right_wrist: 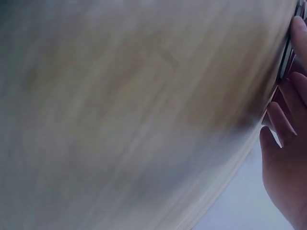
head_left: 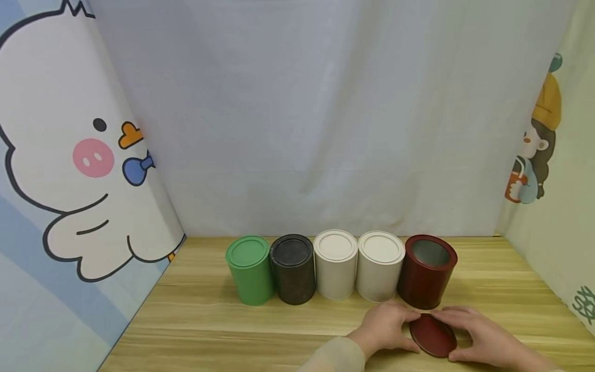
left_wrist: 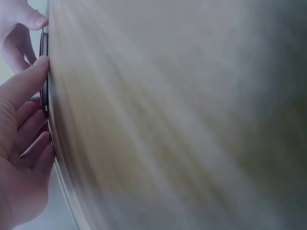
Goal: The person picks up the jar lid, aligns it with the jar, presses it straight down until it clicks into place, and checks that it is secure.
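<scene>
A round dark red can lid (head_left: 433, 336) lies at the table's front right, between both hands. From the left, my left hand (head_left: 387, 326) grips its edge, thumb at the near side and fingers at the far side. Opposite it, my right hand (head_left: 481, 336) holds the right edge between thumb and fingers. Just behind the lid stands a dark red can (head_left: 425, 284) with its top uncovered and a grey inside showing. In the left wrist view the lid's thin edge (left_wrist: 45, 88) shows beside the left fingers (left_wrist: 33, 79).
Left of the red can, in one row, stand two white cans (head_left: 380, 274) (head_left: 335, 271), a black can (head_left: 294, 276) and a green can (head_left: 253, 279), all lidded. A pale curtain (head_left: 325, 129) hangs behind the wooden table (head_left: 209, 336). Printed cloths flank both sides.
</scene>
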`<state>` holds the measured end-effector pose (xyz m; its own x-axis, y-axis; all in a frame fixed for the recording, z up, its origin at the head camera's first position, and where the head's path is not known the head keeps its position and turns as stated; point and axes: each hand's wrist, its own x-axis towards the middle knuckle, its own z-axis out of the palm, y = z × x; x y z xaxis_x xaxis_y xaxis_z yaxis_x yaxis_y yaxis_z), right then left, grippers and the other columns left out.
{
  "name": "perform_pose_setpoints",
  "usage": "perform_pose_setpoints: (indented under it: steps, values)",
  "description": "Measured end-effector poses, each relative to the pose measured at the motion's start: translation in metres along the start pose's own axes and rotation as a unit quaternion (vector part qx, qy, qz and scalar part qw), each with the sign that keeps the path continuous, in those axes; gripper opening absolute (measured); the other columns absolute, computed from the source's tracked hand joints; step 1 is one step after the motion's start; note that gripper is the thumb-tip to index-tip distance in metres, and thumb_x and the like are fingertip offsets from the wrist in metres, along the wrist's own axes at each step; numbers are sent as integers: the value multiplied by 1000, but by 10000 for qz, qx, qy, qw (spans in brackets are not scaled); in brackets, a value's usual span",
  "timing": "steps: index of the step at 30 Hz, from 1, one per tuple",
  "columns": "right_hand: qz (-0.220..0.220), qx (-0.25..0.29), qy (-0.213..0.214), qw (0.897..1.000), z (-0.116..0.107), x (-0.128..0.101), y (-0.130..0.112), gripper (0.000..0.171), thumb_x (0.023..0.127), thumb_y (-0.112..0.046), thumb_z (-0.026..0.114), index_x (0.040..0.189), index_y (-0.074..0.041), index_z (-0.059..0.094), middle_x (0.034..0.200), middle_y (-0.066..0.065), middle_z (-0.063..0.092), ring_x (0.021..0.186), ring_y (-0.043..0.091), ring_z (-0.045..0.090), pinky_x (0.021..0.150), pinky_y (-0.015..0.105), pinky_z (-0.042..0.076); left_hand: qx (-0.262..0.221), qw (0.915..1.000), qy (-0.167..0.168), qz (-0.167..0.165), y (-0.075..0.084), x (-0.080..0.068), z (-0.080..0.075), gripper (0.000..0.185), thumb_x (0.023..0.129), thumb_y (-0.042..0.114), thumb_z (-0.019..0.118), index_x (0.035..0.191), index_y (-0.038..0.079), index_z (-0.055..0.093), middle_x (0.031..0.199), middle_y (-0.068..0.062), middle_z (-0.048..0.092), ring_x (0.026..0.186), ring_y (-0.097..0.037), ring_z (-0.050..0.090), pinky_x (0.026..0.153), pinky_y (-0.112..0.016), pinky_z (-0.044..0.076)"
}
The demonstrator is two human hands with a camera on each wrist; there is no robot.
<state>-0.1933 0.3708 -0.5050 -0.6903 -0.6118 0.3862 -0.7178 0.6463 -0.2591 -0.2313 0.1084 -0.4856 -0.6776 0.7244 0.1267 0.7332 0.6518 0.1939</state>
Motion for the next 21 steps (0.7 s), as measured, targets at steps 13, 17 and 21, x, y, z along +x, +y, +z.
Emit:
perform_pose_setpoints:
  steps: [13,17,21]
  values:
    - [-148,-140,-28,9998,1,7,-5,68,75,-46,84,130,-10,66,123,-1,64,111,11,56,89,10,41,-185,9997,125,142,-3,0,1,53,74,51,84,122,31,73,117,27,64,110,8,54,90,-7,38]
    - [-211,-97,-31,9997,2,8,-5,66,76,-45,84,129,-10,67,123,-3,64,109,10,56,88,12,43,-249,9996,87,95,-3,0,1,53,74,51,84,122,30,73,117,27,64,112,7,53,93,-8,38]
    - [-242,-10,-4,9997,1,8,-6,65,76,-43,85,128,-10,67,121,-5,64,107,9,57,86,13,44,-308,9995,63,69,-3,0,1,53,74,52,84,121,30,73,116,27,64,111,8,54,92,-9,39]
